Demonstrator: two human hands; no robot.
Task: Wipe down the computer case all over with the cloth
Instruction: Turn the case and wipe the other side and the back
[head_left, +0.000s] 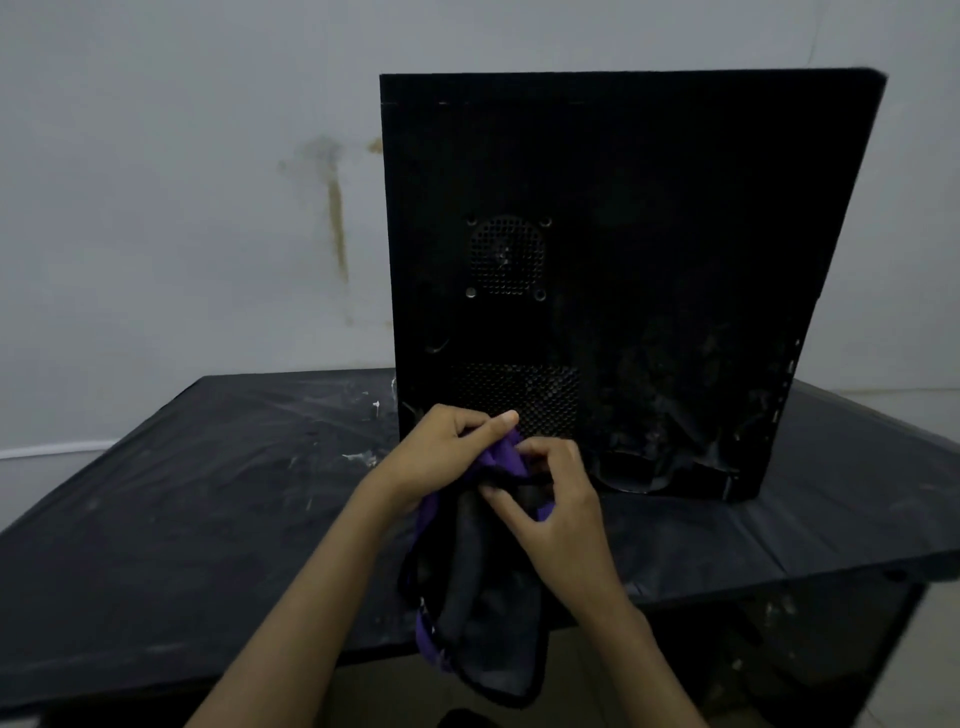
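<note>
A black computer case (649, 218) stands upright on a black table (182, 493), its vented side panel facing me, dusty near the bottom. A purple and dark grey cloth (483, 587) hangs in front of the case's lower left part. My left hand (441, 452) grips the cloth's upper end, thumb and fingers pinching the purple fold. Just to the right, my right hand (550, 499) pinches the cloth's dark edge. Both hands are just in front of the case's lower vent, apart from the panel.
The table top carries white smears and specks at the left of the case (363, 457). A stained pale wall (208, 182) rises behind. The table's front edge runs close below my forearms, and a tiled floor shows at the far right (924, 405).
</note>
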